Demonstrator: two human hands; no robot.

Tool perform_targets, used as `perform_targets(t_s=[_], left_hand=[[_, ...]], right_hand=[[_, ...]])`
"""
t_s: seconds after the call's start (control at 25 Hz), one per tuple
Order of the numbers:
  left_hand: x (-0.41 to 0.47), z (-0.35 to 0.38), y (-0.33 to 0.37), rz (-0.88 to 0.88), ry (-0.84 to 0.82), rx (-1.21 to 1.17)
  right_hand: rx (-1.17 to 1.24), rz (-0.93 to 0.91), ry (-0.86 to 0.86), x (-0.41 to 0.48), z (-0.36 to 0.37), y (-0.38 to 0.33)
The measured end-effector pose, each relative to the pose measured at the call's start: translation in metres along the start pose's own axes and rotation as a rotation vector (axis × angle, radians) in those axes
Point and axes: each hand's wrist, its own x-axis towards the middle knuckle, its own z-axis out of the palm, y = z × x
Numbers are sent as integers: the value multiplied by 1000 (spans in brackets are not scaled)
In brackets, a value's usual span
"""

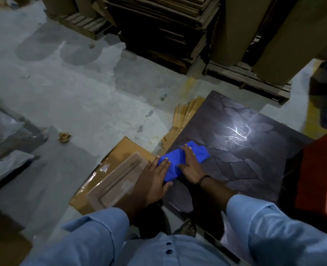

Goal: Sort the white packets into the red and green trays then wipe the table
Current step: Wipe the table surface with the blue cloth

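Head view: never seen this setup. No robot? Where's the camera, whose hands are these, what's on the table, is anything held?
There is no robot here. A person wears one wide-angle camera on the head, looking forward and down, so this single picture shows their own arms in light-blue sleeves. The left hand and right hand both lie with straight fingers on a blue cloth, pressing it onto the dark leaf-patterned table. As far as the frame shows, nothing is gripped. A red tray sits at the picture's right edge. Something pale lies inside it, too cropped to identify. On the floor left of the table is a cardboard box with a clear plastic tray on it. No green tray is in view.
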Motion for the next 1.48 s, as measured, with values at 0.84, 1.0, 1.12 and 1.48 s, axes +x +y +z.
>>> perform_targets(t_s=[0.84, 1.0, 1.12, 1.48], left_hand=[[-158, 7, -163, -175, 40, 112], [-164, 14, -159, -225, -174, 71], [-156, 11, -158, -221, -211, 36], [-21, -46, -129, -24, 83, 89]], right_hand=[[-920, -685, -260, 46, 134, -140], [-1023, -654, -351, 41, 150, -133], [-999, -635, -328, 40, 145, -126], [-785, -489, 174, 36, 44, -116]])
